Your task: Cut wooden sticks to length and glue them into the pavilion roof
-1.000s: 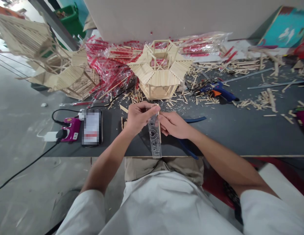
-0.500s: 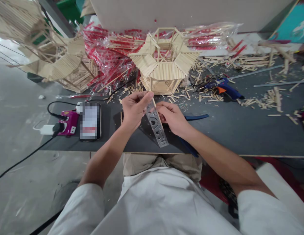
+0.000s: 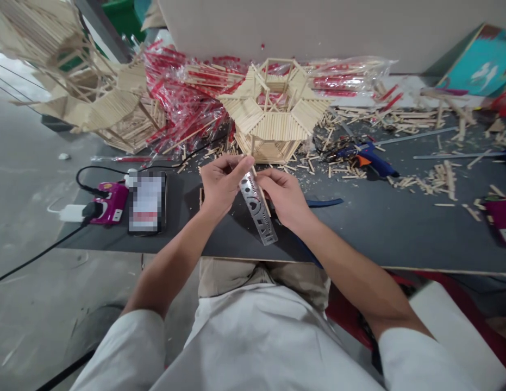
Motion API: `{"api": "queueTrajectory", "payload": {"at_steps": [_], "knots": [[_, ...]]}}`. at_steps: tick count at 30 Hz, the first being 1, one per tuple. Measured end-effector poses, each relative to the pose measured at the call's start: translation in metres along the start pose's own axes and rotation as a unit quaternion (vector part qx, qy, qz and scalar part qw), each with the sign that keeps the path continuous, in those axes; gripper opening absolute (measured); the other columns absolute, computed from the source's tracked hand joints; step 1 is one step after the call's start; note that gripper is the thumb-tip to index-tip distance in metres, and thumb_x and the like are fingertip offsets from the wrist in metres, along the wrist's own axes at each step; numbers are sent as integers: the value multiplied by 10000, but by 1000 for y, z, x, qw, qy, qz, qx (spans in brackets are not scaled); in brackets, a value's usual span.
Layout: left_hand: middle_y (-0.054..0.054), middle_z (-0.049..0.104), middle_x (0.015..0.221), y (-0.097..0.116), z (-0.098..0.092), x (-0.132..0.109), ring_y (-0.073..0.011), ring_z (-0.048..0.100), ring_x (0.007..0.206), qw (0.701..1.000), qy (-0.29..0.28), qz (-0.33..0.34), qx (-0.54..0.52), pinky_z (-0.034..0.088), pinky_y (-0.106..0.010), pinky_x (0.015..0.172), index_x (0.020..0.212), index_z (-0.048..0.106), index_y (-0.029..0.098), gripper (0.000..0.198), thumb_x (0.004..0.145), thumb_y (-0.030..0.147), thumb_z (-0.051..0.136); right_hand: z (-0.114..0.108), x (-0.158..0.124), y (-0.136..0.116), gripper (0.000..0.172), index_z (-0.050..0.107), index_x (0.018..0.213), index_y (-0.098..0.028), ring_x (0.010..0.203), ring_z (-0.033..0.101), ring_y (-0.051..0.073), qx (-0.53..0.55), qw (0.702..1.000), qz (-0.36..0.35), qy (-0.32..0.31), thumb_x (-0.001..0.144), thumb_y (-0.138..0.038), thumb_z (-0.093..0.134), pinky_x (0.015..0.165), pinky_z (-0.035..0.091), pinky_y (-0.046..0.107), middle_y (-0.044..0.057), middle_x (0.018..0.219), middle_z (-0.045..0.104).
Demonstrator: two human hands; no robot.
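My left hand (image 3: 220, 184) is closed, its thumb and fingers pinching the top end of a clear stencil ruler (image 3: 258, 210) and a thin wooden stick (image 3: 266, 202) laid along its right edge. The ruler slants down toward me, with cut-out shapes showing in it. My right hand (image 3: 286, 196) is closed too, its fingertips pinching the stick near its middle; part of the stick hides behind them. Beneath the right hand, blue handles (image 3: 326, 203) of a plier-like tool stick out; its head is hidden. Just beyond both hands stands a six-sided stick model (image 3: 282, 126).
Cut stick pieces (image 3: 428, 182) and a blue glue gun (image 3: 375, 161) lie right. Red-and-clear plastic packets (image 3: 175, 98) are heaped behind. At left are a phone (image 3: 147, 203), a purple power strip (image 3: 111, 202) with cables, and another stick model (image 3: 110, 111).
The view has shifted slightly, so the tabletop things appear a little displaced. Both hands keep their hold on the ruler and stick, with the right fingers slightly moved along it.
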State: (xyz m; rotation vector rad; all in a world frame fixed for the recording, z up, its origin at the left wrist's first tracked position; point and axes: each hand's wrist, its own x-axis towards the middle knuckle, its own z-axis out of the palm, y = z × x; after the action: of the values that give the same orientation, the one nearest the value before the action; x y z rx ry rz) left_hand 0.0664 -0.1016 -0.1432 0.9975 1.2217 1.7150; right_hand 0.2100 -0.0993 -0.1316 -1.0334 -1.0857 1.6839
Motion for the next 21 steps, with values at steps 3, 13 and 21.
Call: {"api": "queueTrajectory", "payload": {"at_steps": [3, 13, 21], "knots": [[16, 661, 639, -2, -1, 0, -54, 456, 487, 1000, 0, 17, 9, 353, -212, 439, 766, 797, 198, 345, 768, 494, 975, 0, 0, 4, 166, 732, 769, -186, 615, 549, 101, 4, 1000, -14, 7, 755, -342, 789, 605, 436, 252, -40, 665, 655], [-2, 699, 715, -9, -4, 0, -100, 574, 619, 997, 1, 49, 65, 427, -222, 532, 796, 802, 216, 311, 811, 495, 938, 5, 1, 17, 216, 609, 809, -236, 574, 478, 101, 69, 997, 24, 3, 760, -381, 761, 552, 394, 249, -76, 647, 553], [1, 677, 711, -9, -2, -1, -97, 561, 634, 996, -3, 62, 69, 425, -223, 546, 803, 809, 210, 292, 830, 474, 932, 2, 1, 24, 212, 618, 806, -225, 581, 469, 97, 40, 999, -31, 7, 837, -393, 743, 579, 383, 255, -68, 654, 560]]}}
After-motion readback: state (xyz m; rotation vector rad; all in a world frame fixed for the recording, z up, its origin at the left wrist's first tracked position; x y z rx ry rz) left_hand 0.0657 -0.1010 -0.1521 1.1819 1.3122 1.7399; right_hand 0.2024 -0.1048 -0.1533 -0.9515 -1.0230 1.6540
